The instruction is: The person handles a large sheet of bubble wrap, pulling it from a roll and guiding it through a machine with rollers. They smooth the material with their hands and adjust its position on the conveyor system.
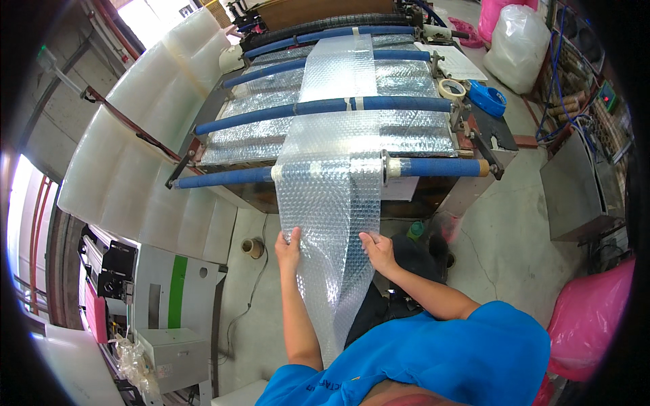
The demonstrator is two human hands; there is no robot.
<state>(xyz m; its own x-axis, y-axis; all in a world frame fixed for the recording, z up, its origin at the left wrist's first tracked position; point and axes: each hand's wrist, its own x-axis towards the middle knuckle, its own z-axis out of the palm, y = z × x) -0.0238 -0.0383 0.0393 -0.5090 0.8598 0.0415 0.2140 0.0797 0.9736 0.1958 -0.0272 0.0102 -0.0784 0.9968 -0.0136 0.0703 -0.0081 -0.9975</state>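
A blue shirt point(433, 355) occupies the near side. The left hand point(289, 250) and right hand point(380, 252) grip opposite edges of bubble wrap point(321, 216), draped over a blue roller point(227, 178) farther away.

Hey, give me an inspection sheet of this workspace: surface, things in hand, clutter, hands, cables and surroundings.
Surface: shiny bubbled sheeting lies under blue rollers.
Things in hand: clear bubble wrap hangs over the front roller toward the person.
Clutter: a tape roll and a blue dispenser-like item lie at the machine's right side.
Hands: left hand holds the wrap's left edge; right hand grips its right side.
Cables: dark cable on the floor at left; blue cable at far right.
Surroundings: large pale rolls at left, pink bundle at right.
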